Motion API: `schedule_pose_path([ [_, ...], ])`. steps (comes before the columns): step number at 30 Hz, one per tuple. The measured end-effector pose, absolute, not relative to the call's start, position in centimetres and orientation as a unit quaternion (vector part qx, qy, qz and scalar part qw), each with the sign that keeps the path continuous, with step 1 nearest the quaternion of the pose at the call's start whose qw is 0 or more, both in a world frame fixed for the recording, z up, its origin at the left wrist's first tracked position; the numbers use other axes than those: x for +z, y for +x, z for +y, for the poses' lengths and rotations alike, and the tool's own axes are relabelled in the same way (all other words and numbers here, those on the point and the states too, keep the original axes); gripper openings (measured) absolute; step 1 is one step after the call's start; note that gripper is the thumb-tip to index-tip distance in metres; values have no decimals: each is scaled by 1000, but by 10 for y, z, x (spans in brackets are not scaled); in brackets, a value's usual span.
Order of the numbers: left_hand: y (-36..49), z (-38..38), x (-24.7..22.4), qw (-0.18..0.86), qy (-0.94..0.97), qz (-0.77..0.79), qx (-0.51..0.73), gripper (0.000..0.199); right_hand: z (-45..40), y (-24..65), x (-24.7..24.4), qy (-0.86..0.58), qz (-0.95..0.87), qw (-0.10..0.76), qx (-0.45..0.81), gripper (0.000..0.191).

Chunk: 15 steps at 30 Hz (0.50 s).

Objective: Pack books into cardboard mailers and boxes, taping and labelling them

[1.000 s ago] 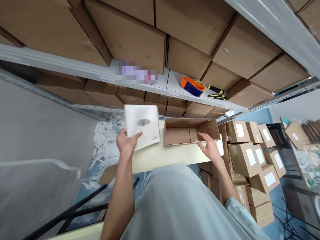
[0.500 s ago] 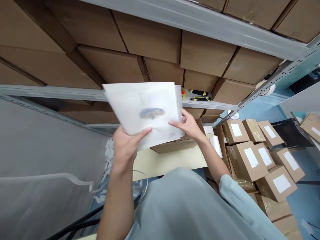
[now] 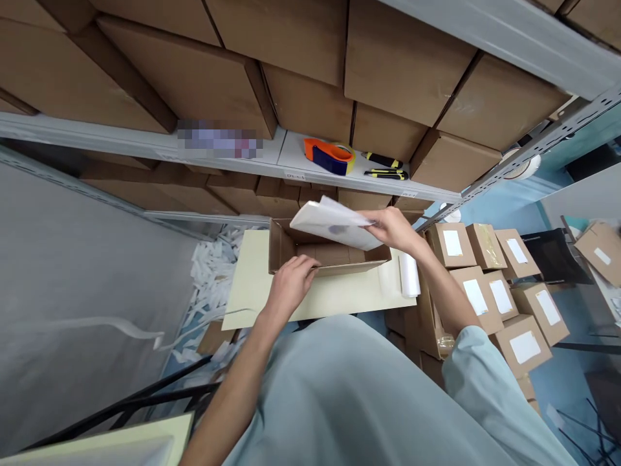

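My right hand (image 3: 391, 228) pinches the right end of some thin white packets (image 3: 334, 223), flat and papery, with a dull bluish patch showing on them. They are tilted over an open cardboard box (image 3: 334, 266), partly inside its mouth. At the near rim of the box, toward its left end, my left hand (image 3: 294, 278) has its fingers curled over the edge. The box rests on a pale yellow tabletop (image 3: 252, 285). To its right on the same surface lies a white roll (image 3: 409, 275).
Above the table, a metal shelf (image 3: 291, 155) carries packed brown boxes, an orange and blue tape dispenser (image 3: 330, 157) and yellow-black cutters (image 3: 387, 173). Labelled cartons (image 3: 502, 301) are piled at right. White paper scraps (image 3: 213, 278) lie at left beside a grey wall (image 3: 87, 259).
My left hand has let go of the white packets and moved to the box's rim. My right hand has lowered them, tilted, to the box opening.
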<state>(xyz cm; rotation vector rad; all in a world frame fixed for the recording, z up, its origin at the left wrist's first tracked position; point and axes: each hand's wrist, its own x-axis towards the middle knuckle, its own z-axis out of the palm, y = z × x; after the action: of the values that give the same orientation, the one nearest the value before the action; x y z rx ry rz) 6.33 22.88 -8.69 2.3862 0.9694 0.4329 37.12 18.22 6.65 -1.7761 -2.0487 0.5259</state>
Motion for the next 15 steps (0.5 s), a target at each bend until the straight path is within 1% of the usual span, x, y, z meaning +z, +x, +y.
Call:
schedule_pose_path([
  [2,60,221,-92,255,886,351,164,22,195,360,49,-629,-745,103,196,46],
  [4,58,215,-93,253,888,345,170,23,210,345,26,-618,-758,36,206,43],
  [6,56,209,-94,248,889,345,173,24,224,330,-1,-603,-766,-17,224,42],
  [8,56,203,-93,243,890,345,172,26,236,317,-30,-595,-762,-62,249,45],
  [12,53,192,-93,236,892,340,179,27,251,303,-86,-606,-724,-121,306,53],
  [15,49,185,-94,236,891,336,192,28,252,300,-117,-610,-701,-133,344,52],
])
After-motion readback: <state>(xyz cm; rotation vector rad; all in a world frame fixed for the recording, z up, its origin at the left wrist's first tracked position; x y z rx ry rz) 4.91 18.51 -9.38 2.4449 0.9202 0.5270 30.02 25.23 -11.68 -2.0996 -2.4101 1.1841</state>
